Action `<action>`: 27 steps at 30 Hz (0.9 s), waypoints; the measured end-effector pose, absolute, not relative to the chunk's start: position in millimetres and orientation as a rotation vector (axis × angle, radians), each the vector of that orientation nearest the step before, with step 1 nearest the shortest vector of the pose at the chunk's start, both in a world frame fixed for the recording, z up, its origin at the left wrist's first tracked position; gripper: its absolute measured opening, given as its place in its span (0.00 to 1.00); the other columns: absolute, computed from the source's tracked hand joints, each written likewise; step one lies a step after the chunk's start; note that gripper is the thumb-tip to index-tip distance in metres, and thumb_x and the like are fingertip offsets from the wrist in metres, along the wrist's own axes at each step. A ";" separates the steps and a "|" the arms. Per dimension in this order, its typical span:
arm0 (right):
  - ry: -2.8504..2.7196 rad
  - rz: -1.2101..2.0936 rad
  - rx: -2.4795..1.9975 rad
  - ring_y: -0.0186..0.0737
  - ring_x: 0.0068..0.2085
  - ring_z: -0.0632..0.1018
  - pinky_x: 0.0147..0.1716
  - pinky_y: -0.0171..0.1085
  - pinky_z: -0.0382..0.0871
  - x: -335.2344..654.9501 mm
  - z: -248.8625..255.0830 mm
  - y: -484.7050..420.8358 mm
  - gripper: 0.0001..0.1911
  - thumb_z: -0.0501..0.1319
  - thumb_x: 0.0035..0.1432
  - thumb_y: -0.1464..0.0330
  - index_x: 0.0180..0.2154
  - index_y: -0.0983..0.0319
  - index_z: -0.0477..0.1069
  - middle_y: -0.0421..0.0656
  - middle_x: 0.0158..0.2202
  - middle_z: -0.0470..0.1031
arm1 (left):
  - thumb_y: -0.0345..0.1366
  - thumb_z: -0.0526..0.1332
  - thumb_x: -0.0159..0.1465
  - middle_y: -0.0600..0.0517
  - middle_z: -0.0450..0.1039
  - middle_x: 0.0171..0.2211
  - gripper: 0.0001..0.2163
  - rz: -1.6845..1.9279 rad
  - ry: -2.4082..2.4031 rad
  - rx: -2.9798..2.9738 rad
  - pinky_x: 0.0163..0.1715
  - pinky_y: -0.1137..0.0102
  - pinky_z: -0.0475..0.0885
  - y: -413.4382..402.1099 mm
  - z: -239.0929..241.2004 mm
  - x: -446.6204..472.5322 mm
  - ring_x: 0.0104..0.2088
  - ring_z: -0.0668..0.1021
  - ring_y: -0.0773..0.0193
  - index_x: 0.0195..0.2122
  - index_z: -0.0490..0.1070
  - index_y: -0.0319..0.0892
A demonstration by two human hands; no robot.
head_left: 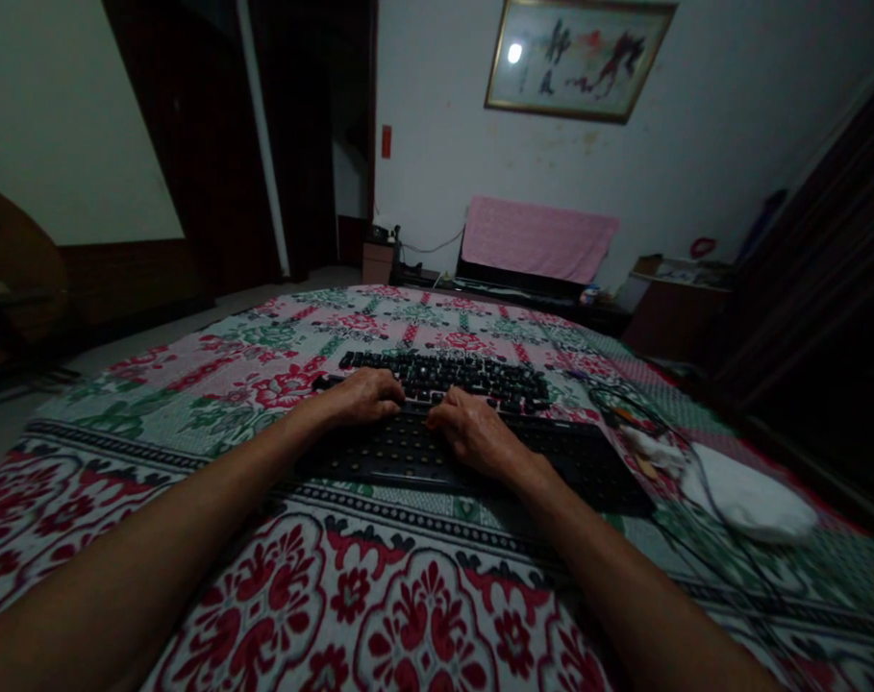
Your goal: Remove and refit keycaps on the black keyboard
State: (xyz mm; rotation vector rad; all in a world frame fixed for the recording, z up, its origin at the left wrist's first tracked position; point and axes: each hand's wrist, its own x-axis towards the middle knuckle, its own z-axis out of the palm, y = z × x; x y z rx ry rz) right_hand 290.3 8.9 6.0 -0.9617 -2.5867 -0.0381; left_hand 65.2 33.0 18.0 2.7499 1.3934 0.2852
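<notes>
A black keyboard (595, 461) lies on a bed cover (379, 596) with red and green flowers. Its near half (408, 454) looks like a bare plate dotted with holes. A band of black keys (472, 375) runs along its far side. My left hand (364, 395) rests knuckles up at the left end of the keys, fingers curled down. My right hand (472, 434) lies on the bare plate just right of it, with bent fingers pointing at the keys. What the fingertips hold, if anything, is hidden.
A white cloth (746, 500) and thin dark cables (628, 408) lie on the bed to the right of the keyboard. Beyond the bed are a low unit draped in pink cloth (537, 238), a framed picture (577, 60), a dark doorway (299, 144) and a dark wardrobe (833, 288).
</notes>
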 end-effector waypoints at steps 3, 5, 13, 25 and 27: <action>-2.499 -0.036 -0.997 0.33 0.33 0.66 0.33 0.32 0.59 295.4 6.2 9.9 0.11 0.50 0.57 0.74 0.36 0.62 0.69 0.43 0.33 0.63 | 0.36 0.54 0.56 0.51 0.71 0.36 0.12 0.284 1.403 2.739 0.36 0.75 0.64 32.1 18.7 65.8 0.37 0.72 0.65 0.39 0.72 0.43; -2.489 -0.033 -0.993 0.33 0.33 0.66 0.33 0.32 0.59 297.1 6.2 9.6 0.10 0.50 0.57 0.74 0.36 0.63 0.69 0.43 0.33 0.63 | 0.36 0.54 0.56 0.51 0.71 0.36 0.12 0.287 1.404 2.737 0.36 0.75 0.64 32.2 18.8 65.7 0.37 0.72 0.65 0.39 0.72 0.43; -2.520 0.008 -0.950 0.34 0.34 0.66 0.34 0.32 0.59 297.1 4.8 7.2 0.10 0.51 0.54 0.76 0.35 0.62 0.69 0.43 0.33 0.63 | 0.36 0.54 0.56 0.51 0.71 0.37 0.12 0.300 1.386 2.754 0.37 0.74 0.64 32.9 18.0 64.4 0.38 0.72 0.65 0.39 0.72 0.43; -2.473 -0.066 -0.950 0.34 0.33 0.66 0.33 0.32 0.59 292.3 -3.0 14.4 0.10 0.50 0.56 0.74 0.37 0.62 0.69 0.43 0.33 0.64 | 0.36 0.54 0.55 0.51 0.72 0.37 0.13 0.273 1.392 2.765 0.36 0.74 0.64 33.5 19.0 64.9 0.38 0.73 0.65 0.39 0.72 0.43; -2.416 -0.038 -0.975 0.35 0.34 0.67 0.34 0.32 0.60 297.1 -1.0 16.2 0.10 0.50 0.55 0.76 0.35 0.63 0.69 0.43 0.32 0.65 | 0.36 0.54 0.55 0.51 0.72 0.37 0.13 0.280 1.391 2.758 0.36 0.74 0.64 33.6 19.0 64.8 0.38 0.73 0.65 0.39 0.72 0.43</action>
